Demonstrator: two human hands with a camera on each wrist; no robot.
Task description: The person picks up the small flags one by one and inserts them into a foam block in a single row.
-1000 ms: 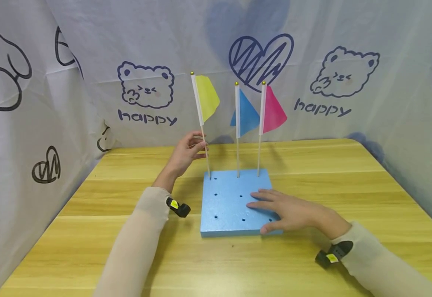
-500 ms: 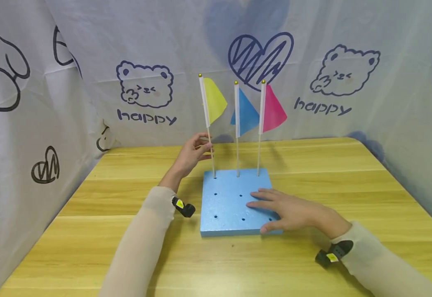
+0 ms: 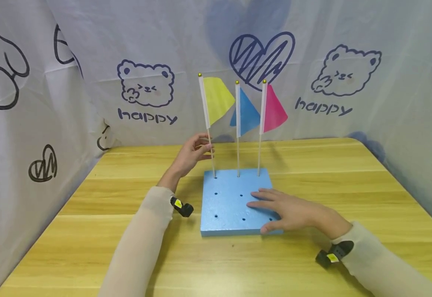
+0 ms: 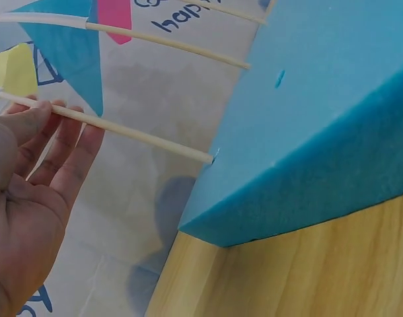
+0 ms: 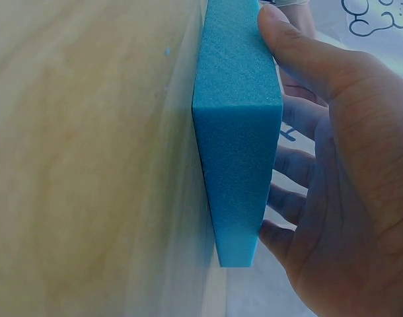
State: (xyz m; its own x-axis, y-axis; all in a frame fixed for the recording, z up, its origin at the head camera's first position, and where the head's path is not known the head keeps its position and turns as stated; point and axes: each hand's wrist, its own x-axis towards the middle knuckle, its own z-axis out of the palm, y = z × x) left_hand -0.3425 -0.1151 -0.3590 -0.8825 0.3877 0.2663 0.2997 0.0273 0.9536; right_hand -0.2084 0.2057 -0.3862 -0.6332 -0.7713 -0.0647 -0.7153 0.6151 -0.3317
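Since a second before, the yellow flag (image 3: 217, 99) had been brought from a leftward lean to nearly upright, its stick seated in the far-left hole of the foam block (image 3: 234, 202); the blue flag (image 3: 246, 112) and pink flag (image 3: 274, 109) had stayed put at 12 o'clock on the block; the stick was pinched between thumb and fingertips of the left hand (image 3: 191, 154), apparently so that it could be steadied in its hole; the forearm was reached forward toward 11 o'clock, wrist raised; the right hand (image 3: 290, 212) was laid flat on the block's 4 o'clock corner, fingers straight, thumb against the near edge, seemingly so that the light block was kept from shifting on the table (image 3: 89, 247).
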